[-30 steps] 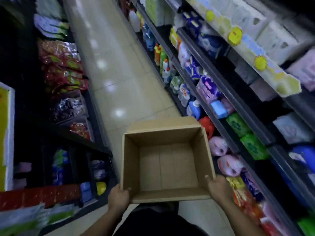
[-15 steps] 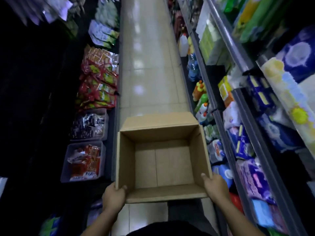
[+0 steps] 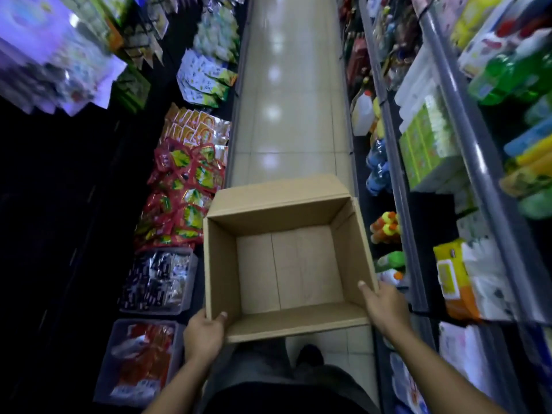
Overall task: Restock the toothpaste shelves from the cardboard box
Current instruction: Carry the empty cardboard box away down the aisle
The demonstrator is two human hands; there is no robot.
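Open cardboard box (image 3: 298,270) held between the hands: left hand (image 3: 204,336) grips its near-left corner, right hand (image 3: 385,306) clasps its near-right corner.

Left hand (image 3: 204,336): grips the near left corner of the cardboard box (image 3: 298,324), thumb hooked over the rim.
Right hand (image 3: 385,306): holds the near right corner, thumb pointing far along the wall.
Left forearm (image 3: 176,386): bare, reaching up from the near edge.
Right forearm (image 3: 433,369): bare, slanting in from near right.
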